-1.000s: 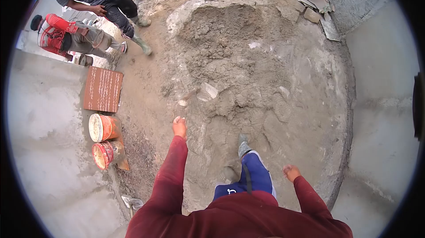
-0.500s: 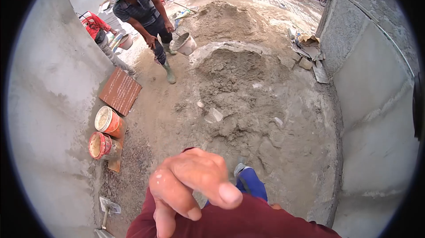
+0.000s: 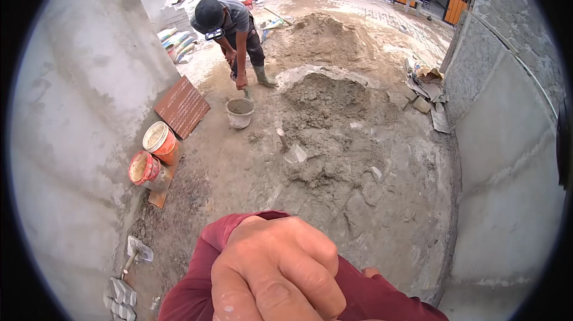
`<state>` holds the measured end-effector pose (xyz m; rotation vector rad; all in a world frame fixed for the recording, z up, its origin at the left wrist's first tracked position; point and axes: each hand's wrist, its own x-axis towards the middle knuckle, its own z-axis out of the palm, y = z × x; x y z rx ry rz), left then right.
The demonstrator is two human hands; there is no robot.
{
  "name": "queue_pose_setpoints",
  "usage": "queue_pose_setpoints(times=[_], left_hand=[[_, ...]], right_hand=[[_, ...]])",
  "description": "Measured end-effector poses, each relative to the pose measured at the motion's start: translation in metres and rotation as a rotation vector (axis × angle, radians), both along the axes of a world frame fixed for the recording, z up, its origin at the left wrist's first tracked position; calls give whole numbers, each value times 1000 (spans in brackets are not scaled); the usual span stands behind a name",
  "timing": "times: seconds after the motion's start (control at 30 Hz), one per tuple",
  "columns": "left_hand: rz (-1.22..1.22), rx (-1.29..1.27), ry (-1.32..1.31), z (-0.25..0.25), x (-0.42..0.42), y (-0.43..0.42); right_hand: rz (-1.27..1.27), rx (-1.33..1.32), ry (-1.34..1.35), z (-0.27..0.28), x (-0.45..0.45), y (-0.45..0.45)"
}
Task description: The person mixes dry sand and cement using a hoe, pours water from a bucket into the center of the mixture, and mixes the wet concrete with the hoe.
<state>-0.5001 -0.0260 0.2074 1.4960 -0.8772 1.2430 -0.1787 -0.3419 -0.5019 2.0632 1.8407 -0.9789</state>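
Note:
My left hand (image 3: 274,267) is raised close to the camera, coming out of a maroon sleeve (image 3: 206,255). Its fingers are curled together, the tips run below the frame, and no held object shows. Only a sliver of my right hand (image 3: 370,272) appears past my maroon clothing; its fingers are hidden. Beyond my left hand, a trowel (image 3: 295,154) rests blade-down in a spread of wet grey mortar (image 3: 325,103), its handle sticking up. Farther off, a person (image 3: 230,28) in a dark cap bends over a bucket (image 3: 240,119) of mortar, one hand at its rim.
Two stained buckets (image 3: 161,141) stand by the left wall (image 3: 83,112), beside a brown ribbed board (image 3: 182,106). A second trowel (image 3: 140,248) and grey blocks (image 3: 121,297) lie lower left. Rubble (image 3: 425,91) sits against the right wall (image 3: 501,142). Behind is a sand heap (image 3: 322,37).
My left hand has curled its fingers and come nearer the camera. The co-worker has bent down, and the bucket that was held up is now on the ground. A second person in red has left view.

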Motion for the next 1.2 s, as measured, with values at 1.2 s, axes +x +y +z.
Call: queue_pose_setpoints(times=[1.2], left_hand=[[706,-1383,2055,-577,-112,-70]], right_hand=[[-431,84,278,-12,69,-3]])
